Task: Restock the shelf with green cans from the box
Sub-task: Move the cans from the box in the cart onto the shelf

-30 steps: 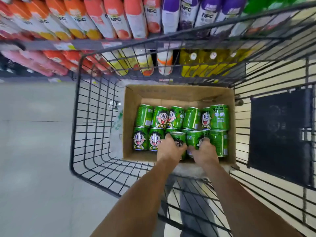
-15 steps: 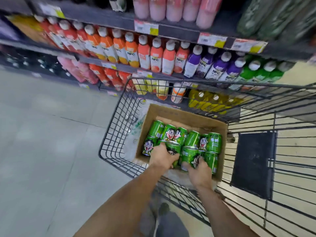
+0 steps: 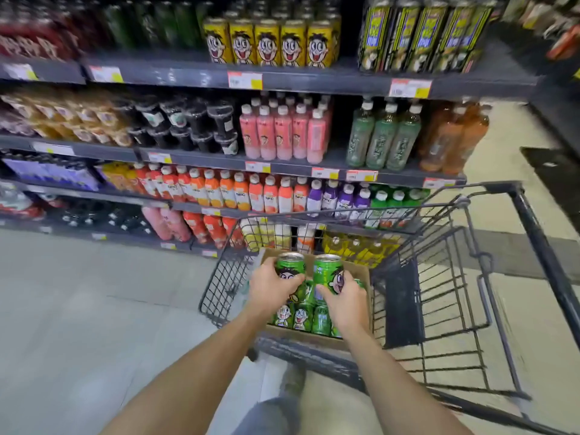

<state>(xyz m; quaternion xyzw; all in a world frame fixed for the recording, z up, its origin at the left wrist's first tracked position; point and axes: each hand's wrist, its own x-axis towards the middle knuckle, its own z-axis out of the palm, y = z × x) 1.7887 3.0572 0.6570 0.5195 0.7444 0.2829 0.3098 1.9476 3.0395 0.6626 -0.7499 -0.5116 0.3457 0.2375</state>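
My left hand (image 3: 272,287) grips one green can (image 3: 290,265) with a cartoon face, raised above the cardboard box (image 3: 365,277). Beside it my right hand (image 3: 345,301) grips a second green can (image 3: 328,271), also lifted clear of the box. Several more green cans (image 3: 301,317) lie in the box below my hands. The box sits in a black wire shopping cart (image 3: 455,277). Ahead stands the drinks shelf (image 3: 314,80), with yellow cans (image 3: 270,42) bearing the same face on its upper level.
Rows of bottles fill the lower shelf levels: pink (image 3: 282,133), green (image 3: 386,136), orange (image 3: 219,191) and purple (image 3: 339,197). The cart's handle (image 3: 539,246) runs along the right. Grey floor (image 3: 78,309) lies open to the left of the cart.
Both hands have lifted a green can each up out of the box. My view has tilted up from the cart, showing the upper shelves.
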